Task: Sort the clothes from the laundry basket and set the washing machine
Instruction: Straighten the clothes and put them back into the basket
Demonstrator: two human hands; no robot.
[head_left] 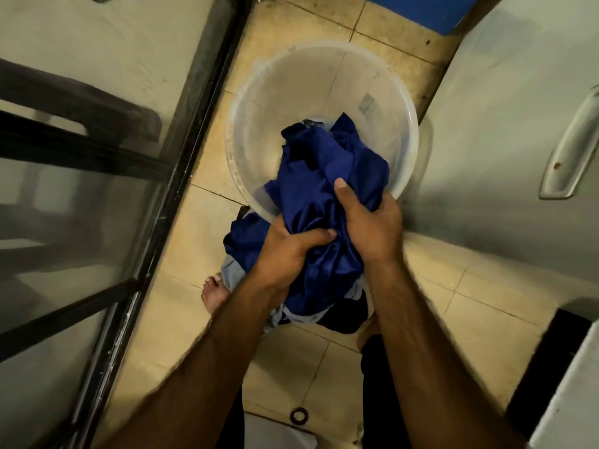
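Nearest the lens, our two bare forearms converge on a dark blue garment [311, 176], which both hands hold bunched just above the near rim of a round translucent plastic tub [324, 79]. Our left hand [288, 254] has fingers and thumb curled round a fold at the lower left of the bundle. Our right hand [369, 222] clasps it from the upper right, thumb laid forward over the cloth. Part of the garment trails back into the tub. A pale blue garment [231, 270] hangs below the bundle, near our bare foot [212, 294]; whether the hands hold it too we cannot tell. The sheen and the sharp, loose creases suggest a thin satin-like weave. We judge it light, limp and rather slippery, liable to slide out of a slack grasp. A full handful gathered at the bulk of the cloth should serve better than a pinch at an edge, and the trailing end wants lifting clear of the rim. The tub stands on a floor of beige tiles [207, 241] with dark grout lines, in a narrow passage. To the left runs a black-framed glazed door [181, 163]; to the right stands a white appliance [502, 108] with a long pale handle [570, 147]. A small dark ring [299, 415] lies on the tiles close to us, and a blue panel [418, 8] shows at the far end.
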